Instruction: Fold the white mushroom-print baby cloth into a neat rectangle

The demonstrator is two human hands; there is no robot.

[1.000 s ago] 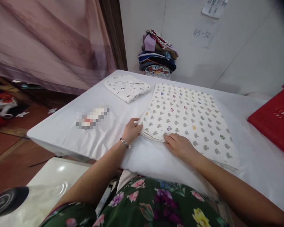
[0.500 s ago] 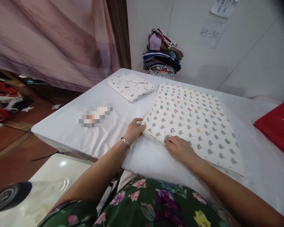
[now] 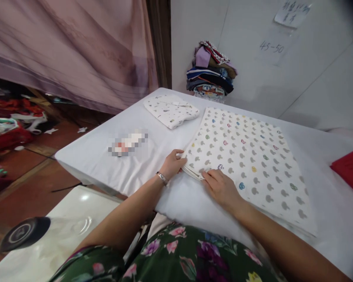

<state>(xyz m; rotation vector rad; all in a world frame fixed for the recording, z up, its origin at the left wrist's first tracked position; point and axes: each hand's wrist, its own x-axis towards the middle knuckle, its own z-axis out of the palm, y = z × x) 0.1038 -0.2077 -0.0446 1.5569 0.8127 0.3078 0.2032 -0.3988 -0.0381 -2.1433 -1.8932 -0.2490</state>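
A white cloth with grey and coloured mushroom prints [image 3: 244, 156] lies folded flat in layers in front of me. My left hand [image 3: 173, 162] pinches its near left corner between thumb and fingers. Along the near edge, a little to the right, my right hand [image 3: 220, 186] has its fingers closed on the cloth's border, the thumb partly hidden. Behind my left hand, a smaller folded white garment with tiny dark prints [image 3: 170, 111] rests on the table, apart from the cloth.
The white-covered table [image 3: 85, 152] carries a pixelated item [image 3: 128, 143] on its left. Stacked clothes [image 3: 210, 72] stand against the wall behind. A red basket [image 3: 351, 168] sits at the right edge. At lower left, a dark round object [image 3: 26, 234] lies on a pale surface [image 3: 73, 211].
The view has turned slightly left, so everything sits further right. My right hand has slid a little left along the cloth's near edge, closer to my left hand, which keeps its corner.
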